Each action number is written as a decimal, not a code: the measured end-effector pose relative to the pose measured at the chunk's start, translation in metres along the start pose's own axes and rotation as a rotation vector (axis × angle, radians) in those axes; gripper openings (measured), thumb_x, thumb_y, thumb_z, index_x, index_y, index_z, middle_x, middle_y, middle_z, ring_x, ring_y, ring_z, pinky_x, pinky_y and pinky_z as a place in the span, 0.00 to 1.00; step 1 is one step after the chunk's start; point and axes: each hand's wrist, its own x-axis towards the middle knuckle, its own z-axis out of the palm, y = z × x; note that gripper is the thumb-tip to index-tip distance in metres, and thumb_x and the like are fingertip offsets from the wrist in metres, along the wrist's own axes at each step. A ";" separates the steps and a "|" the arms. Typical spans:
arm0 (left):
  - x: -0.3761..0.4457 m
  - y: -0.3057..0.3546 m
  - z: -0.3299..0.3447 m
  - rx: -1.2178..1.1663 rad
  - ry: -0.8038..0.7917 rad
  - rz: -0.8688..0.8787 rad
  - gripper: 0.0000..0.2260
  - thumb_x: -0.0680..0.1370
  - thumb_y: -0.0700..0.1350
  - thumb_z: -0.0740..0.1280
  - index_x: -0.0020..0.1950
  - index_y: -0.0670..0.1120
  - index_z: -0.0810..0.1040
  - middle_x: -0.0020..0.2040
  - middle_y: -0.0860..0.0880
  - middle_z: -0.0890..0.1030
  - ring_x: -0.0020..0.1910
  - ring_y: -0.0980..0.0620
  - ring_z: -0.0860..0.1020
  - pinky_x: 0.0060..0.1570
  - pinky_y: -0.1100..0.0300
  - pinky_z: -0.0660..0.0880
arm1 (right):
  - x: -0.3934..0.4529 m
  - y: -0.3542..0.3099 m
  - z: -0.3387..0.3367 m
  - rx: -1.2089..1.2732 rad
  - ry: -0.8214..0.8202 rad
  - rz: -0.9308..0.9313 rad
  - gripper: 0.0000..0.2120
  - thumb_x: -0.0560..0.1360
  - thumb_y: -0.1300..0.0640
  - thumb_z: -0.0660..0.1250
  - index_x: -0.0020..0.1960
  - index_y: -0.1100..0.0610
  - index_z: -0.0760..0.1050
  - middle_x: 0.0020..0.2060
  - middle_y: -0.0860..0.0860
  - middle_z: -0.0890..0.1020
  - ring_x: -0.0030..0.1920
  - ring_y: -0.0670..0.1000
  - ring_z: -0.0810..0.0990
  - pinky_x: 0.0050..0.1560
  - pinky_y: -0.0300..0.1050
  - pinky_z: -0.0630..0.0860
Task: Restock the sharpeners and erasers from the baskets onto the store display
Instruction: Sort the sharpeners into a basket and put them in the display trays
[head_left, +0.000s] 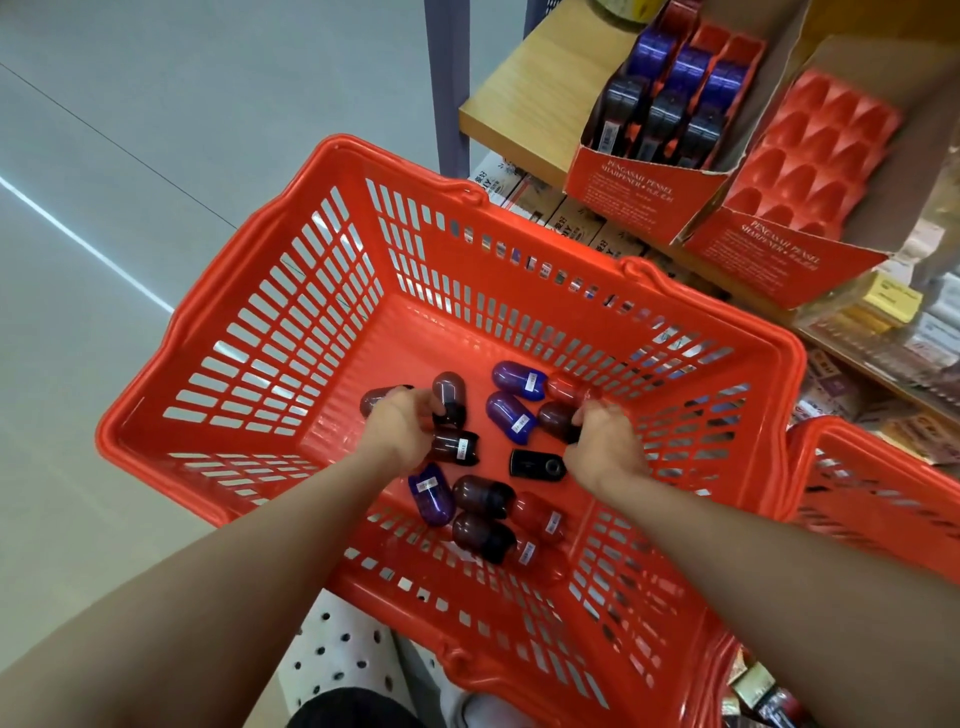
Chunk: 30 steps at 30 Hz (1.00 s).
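Both of my hands reach down into a red plastic basket with several capsule-shaped sharpeners on its floor, brown, purple, red and black. My left hand curls its fingers round a dark brown sharpener, with another brown one just beside it. My right hand grips a dark brown sharpener near a red one. Two purple sharpeners lie between my hands. On the shelf stands a red display box partly filled with sharpeners, and beside it an empty red tray box.
A second red basket sits at the right edge. The wooden shelf carries the display boxes; lower shelves hold packaged stationery. A grey upright post stands at the shelf's left. White perforated board lies under the basket.
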 end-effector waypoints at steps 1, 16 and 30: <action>0.001 0.000 -0.001 -0.027 0.004 -0.046 0.16 0.71 0.30 0.64 0.51 0.49 0.78 0.51 0.48 0.79 0.49 0.48 0.79 0.46 0.56 0.79 | 0.002 0.001 -0.001 0.004 0.034 -0.012 0.21 0.71 0.64 0.69 0.62 0.55 0.71 0.62 0.54 0.72 0.62 0.56 0.74 0.57 0.47 0.74; -0.004 0.009 0.002 -0.036 -0.152 -0.074 0.17 0.73 0.31 0.63 0.58 0.45 0.79 0.52 0.49 0.81 0.52 0.50 0.79 0.52 0.60 0.76 | -0.010 0.001 0.032 -0.415 0.121 -0.377 0.27 0.71 0.48 0.69 0.67 0.52 0.66 0.65 0.52 0.68 0.65 0.55 0.67 0.63 0.52 0.67; -0.036 0.078 -0.050 -0.721 -0.395 -0.010 0.12 0.78 0.47 0.69 0.59 0.45 0.78 0.56 0.45 0.81 0.55 0.48 0.81 0.59 0.51 0.78 | -0.041 -0.029 -0.069 0.357 -0.068 -0.404 0.17 0.66 0.53 0.79 0.52 0.48 0.78 0.45 0.44 0.83 0.46 0.45 0.82 0.47 0.36 0.75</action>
